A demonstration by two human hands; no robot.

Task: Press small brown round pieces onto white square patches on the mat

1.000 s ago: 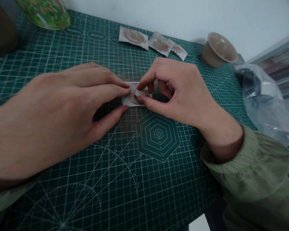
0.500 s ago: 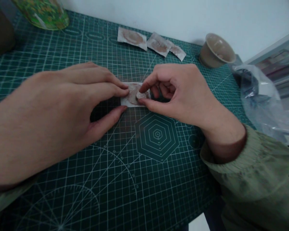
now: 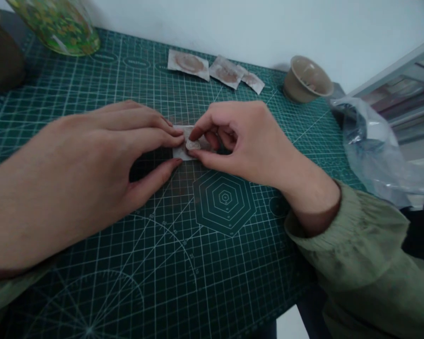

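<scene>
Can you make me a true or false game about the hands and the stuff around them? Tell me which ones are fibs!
1. The right hand pinches a small pale piece between thumb and finger. True.

2. The cutting mat is bright red. False: it is green with pale lines.

3. Three smudged sheets lie near the wall, past the hands. True.

4. The left hand is holding a bowl. False: it has its fingers on a pale sheet, and the bowl stands at the back right.

5. A clear plastic bag is on the right side of the picture. True.
</scene>
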